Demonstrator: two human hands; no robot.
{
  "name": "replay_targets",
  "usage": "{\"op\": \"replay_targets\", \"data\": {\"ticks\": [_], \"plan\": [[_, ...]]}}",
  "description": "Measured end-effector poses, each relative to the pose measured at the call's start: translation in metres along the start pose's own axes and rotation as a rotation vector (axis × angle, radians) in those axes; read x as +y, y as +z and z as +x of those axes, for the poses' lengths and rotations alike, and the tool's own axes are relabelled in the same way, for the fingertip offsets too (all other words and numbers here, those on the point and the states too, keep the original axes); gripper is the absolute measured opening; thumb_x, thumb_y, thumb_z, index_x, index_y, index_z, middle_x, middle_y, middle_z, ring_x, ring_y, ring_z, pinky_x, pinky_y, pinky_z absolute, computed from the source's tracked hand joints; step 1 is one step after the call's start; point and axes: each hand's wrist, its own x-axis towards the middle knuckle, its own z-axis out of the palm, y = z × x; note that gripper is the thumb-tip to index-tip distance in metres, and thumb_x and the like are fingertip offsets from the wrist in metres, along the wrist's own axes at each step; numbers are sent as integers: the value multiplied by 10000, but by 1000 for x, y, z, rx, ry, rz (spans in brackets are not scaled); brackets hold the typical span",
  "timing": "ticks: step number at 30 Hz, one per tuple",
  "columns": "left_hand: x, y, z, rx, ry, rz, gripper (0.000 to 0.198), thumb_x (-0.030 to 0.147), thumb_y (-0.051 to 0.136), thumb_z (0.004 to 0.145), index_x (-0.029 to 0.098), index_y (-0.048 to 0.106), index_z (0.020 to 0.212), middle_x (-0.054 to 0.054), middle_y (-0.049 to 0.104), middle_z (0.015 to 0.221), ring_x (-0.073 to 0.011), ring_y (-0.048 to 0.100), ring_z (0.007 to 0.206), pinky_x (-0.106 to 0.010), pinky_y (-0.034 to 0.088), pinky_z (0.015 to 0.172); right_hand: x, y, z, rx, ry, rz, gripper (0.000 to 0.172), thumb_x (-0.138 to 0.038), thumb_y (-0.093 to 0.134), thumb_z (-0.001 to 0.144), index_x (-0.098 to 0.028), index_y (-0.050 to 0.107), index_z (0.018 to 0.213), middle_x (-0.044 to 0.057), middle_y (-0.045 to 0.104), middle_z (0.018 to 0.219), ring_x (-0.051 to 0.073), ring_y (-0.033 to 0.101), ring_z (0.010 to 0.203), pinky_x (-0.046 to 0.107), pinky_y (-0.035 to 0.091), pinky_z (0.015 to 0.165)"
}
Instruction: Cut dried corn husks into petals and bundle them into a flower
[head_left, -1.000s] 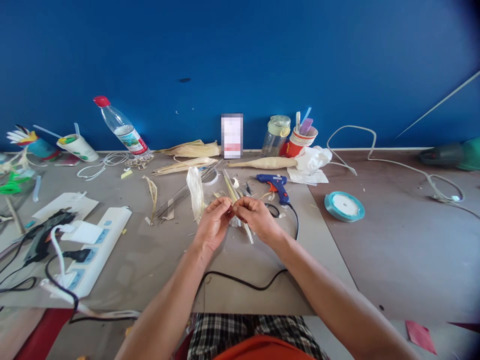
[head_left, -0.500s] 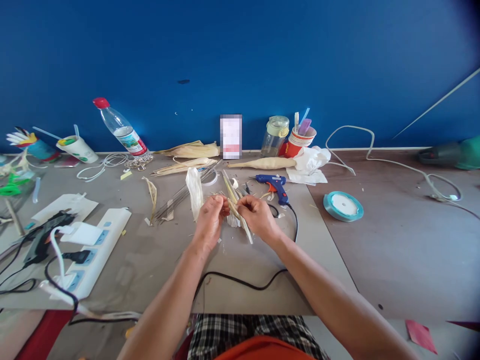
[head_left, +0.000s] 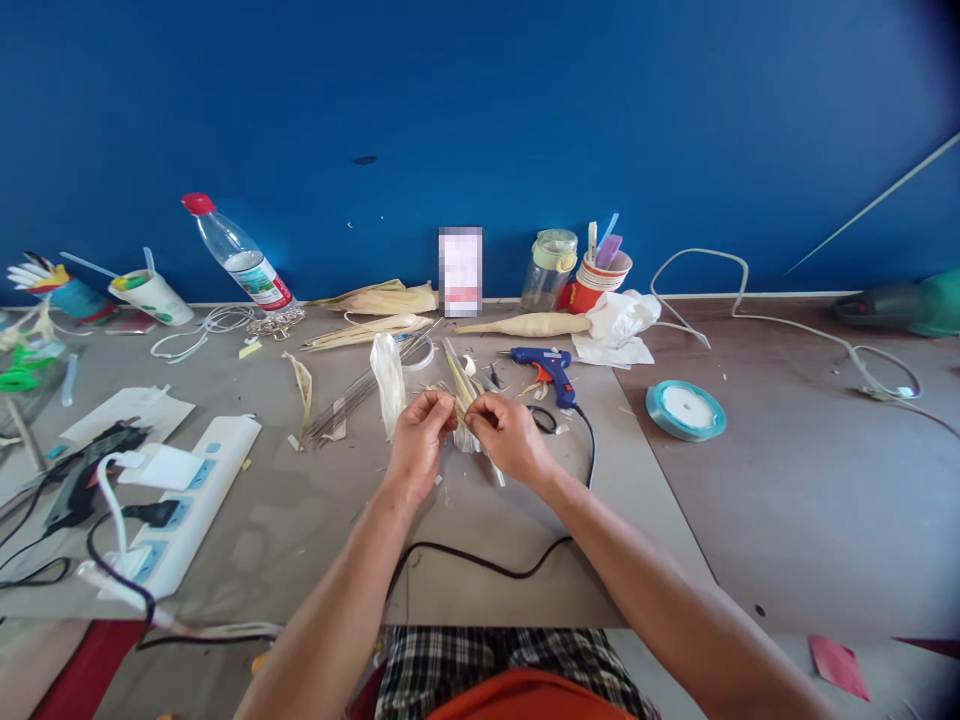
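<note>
My left hand (head_left: 424,430) and my right hand (head_left: 510,432) are close together over the middle of the table, fingers pinched. Between them is a pale dried husk strip (head_left: 459,378), which runs up and away past the fingertips; its gripped part is mostly hidden. A white crumpled piece lies below the fingers. Just left of my left hand stands a pale husk piece (head_left: 388,385), beside a bundle of thin wires (head_left: 352,395). The blue glue gun (head_left: 549,370) lies beyond my right hand.
Dried husks (head_left: 382,298), a phone (head_left: 460,272), a clear jar (head_left: 550,270) and a red cup (head_left: 598,282) line the wall. A bottle (head_left: 251,268) and power strip (head_left: 180,510) are left; a ribbon roll (head_left: 686,410) is right. A black cable (head_left: 487,565) crosses nearer me.
My right hand has shifted slightly left, closer to my left hand, and covers more of the husk strip. The view has moved a little.
</note>
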Motion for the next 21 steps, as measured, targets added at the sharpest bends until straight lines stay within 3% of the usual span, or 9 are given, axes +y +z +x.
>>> {"op": "replay_targets", "data": {"ticks": [4, 10, 15, 18, 21], "plan": [[-3, -1, 1, 3, 10, -4, 213, 319, 732, 659, 159, 592, 664, 25, 526, 628, -74, 464, 572, -220, 388, 591, 2, 0, 1, -6, 10, 20, 113, -188, 483, 723, -177, 536, 624, -34, 496, 581, 99, 434, 562, 211, 348, 556], [-3, -1, 1, -85, -55, -180, 203, 282, 742, 660, 159, 581, 681, 24, 527, 637, -71, 492, 584, -213, 400, 600, 5, -2, 4, -72, 92, 162, 123, -240, 500, 734, -174, 531, 634, -38, 475, 574, 94, 411, 556, 208, 336, 536], [1, -4, 3, -24, -67, -255, 199, 259, 745, 660, 159, 575, 687, 31, 529, 650, -59, 482, 568, -208, 407, 593, 3, -2, 3, -22, 57, 90, 120, -225, 484, 741, -177, 525, 638, -34, 486, 580, 94, 424, 554, 209, 337, 538], [1, -5, 4, 6, -75, -220, 248, 367, 718, 689, 154, 591, 699, 17, 545, 655, -67, 487, 564, -211, 408, 575, 1, -3, 2, 28, 32, 17, 115, -204, 475, 739, -179, 537, 646, -27, 504, 586, 100, 445, 554, 214, 352, 554], [-2, -3, 1, -55, -83, -91, 411, 552, 623, 717, 145, 598, 668, -7, 547, 620, -86, 489, 546, -222, 396, 542, 0, -3, 1, 65, -22, -58, 105, -168, 474, 724, -181, 543, 646, -14, 535, 623, 111, 480, 580, 219, 370, 579]]}}
